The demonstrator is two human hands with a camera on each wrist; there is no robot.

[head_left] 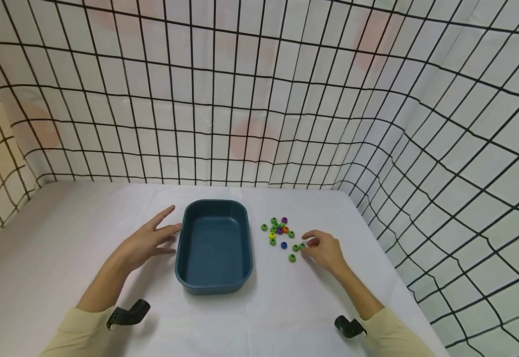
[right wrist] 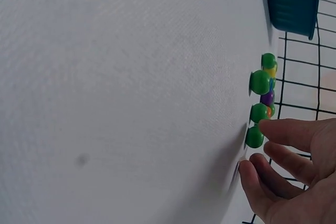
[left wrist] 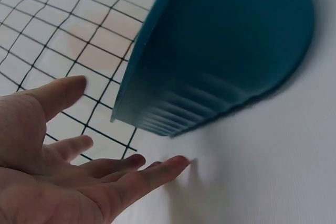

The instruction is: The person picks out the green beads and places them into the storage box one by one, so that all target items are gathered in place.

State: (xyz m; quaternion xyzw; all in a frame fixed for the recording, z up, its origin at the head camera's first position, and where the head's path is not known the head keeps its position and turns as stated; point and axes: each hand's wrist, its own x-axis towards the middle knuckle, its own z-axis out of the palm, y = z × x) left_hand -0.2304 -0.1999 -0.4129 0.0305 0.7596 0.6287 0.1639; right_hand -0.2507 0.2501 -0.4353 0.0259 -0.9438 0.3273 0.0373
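A dark blue rectangular dish point(head_left: 214, 288) stands on the white cloth. To its left is my left hand point(head_left: 148, 244), fingers spread and nearly straight, with the fingertips close to the dish's side. The left wrist view has a gap between this hand point(left wrist: 89, 166) and the dish wall point(left wrist: 173, 108). Right of the dish lies a loose group of round beads, mostly green, with a yellow bead point(head_left: 272, 235), a blue bead point(head_left: 283, 245), an orange one and purple ones. My right hand point(head_left: 325, 251) is at their right edge, its parted fingertips beside a green bead point(right wrist: 255, 137), not visibly pinching it.
Black wire grid panels point(head_left: 250, 99) with white sheeting behind them enclose the table at the back and sides. White cloth point(head_left: 259, 322) covers the tabletop. A black wrist device point(head_left: 129, 313) sits at the left sleeve and another point(head_left: 349, 327) at the right sleeve.
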